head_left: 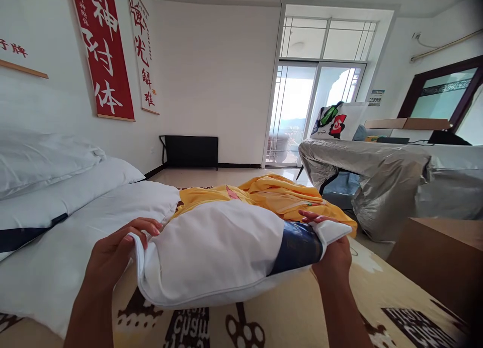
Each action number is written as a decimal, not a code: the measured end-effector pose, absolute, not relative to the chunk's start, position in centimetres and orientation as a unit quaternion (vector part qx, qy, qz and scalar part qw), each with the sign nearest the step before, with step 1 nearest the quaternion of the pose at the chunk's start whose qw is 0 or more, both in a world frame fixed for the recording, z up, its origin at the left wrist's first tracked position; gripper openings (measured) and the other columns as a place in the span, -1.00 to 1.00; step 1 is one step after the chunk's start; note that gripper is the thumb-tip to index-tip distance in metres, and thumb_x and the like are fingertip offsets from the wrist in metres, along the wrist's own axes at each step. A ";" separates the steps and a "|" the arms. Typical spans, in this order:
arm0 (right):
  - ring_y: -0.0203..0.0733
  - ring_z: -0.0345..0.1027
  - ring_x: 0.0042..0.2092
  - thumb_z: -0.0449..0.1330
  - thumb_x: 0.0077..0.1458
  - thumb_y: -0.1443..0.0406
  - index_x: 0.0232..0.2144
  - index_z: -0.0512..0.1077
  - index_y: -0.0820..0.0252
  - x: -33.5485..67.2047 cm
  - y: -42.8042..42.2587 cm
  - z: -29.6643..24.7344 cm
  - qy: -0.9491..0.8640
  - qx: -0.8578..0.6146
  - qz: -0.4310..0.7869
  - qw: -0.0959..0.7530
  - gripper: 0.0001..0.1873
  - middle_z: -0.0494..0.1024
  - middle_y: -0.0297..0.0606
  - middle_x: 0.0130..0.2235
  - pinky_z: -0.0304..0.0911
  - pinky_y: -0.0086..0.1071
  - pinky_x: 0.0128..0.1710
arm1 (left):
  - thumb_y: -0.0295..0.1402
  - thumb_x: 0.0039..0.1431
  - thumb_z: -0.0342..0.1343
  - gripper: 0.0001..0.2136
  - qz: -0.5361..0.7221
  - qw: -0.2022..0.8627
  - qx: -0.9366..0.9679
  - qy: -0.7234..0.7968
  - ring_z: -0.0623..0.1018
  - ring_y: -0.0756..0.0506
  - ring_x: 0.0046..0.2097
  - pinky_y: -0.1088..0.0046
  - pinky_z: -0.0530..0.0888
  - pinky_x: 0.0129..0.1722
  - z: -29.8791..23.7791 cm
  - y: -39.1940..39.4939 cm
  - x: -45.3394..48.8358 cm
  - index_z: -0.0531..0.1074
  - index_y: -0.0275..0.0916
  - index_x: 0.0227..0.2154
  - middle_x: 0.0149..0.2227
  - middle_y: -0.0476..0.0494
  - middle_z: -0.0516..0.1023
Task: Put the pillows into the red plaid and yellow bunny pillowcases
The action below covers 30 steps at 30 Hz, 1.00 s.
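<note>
A white pillow (215, 242) with a dark blue band (298, 245) near its right end is held up in front of me, above a beige patterned blanket (279, 318). My left hand (116, 247) is closed on its left edge, thumb on the near side. At the right end, my right hand (334, 252) grips the corner beside the blue band; some of its fingers are hidden behind the fabric. Just beyond the pillow lies a crumpled yellow cloth (279, 192) with a printed pattern.
White pillows (75, 202) are piled at the left by the wall. A cardboard box (441, 262) stands at the right. Behind it is a table under silvery covering (392, 182), bearing a printed bag (337, 121). A black folded panel (191, 151) leans at the far wall.
</note>
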State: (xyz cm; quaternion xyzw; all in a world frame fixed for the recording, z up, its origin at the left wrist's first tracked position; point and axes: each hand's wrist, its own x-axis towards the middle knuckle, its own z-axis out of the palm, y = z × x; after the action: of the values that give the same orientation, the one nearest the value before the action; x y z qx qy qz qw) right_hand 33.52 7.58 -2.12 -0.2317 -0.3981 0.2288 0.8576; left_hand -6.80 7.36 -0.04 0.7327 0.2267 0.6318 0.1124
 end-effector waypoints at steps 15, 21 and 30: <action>0.00 0.44 -0.14 0.19 0.01 0.05 -0.41 0.51 0.12 33.4 7.4 -3.5 -0.611 -0.186 0.241 0.731 -0.71 0.56 -0.19 -0.31 0.24 -0.01 0.07 | -0.32 0.28 -0.09 -0.67 0.546 0.094 0.804 0.216 0.57 -0.25 -0.12 0.16 0.56 -0.15 0.7 5.8 -3.7 0.43 -0.19 -0.58 -0.29 -0.24 0.58; -0.03 0.45 -0.16 0.19 0.06 0.10 -0.39 0.52 0.13 32.4 6.5 -2.5 -0.697 -0.190 0.215 0.658 -0.76 0.59 -0.18 -0.33 0.34 -0.10 -0.04 | -0.27 0.27 -0.06 -0.67 0.527 0.120 0.809 0.231 0.55 -0.25 -0.11 0.15 0.53 -0.12 0.4 5.4 -3.0 0.40 -0.19 -0.60 -0.27 -0.25 0.58; -0.08 0.43 -0.18 0.05 0.22 0.03 -0.33 0.49 0.14 30.1 5.7 -1.9 -0.775 -0.207 0.244 0.545 -0.63 0.58 -0.19 -0.28 0.22 -0.18 -0.03 | -0.34 0.29 -0.07 -0.71 0.474 0.155 0.844 0.197 0.52 -0.19 -0.13 0.24 0.49 -0.13 0.4 5.1 -0.1 0.38 -0.18 -0.54 -0.26 -0.17 0.57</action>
State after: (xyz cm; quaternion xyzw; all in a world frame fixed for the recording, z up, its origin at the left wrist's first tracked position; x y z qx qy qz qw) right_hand 30.09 5.66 -1.93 -0.2066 -0.7749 0.2445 0.5451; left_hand -0.09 5.07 0.35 0.8442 0.1968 0.4740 0.1546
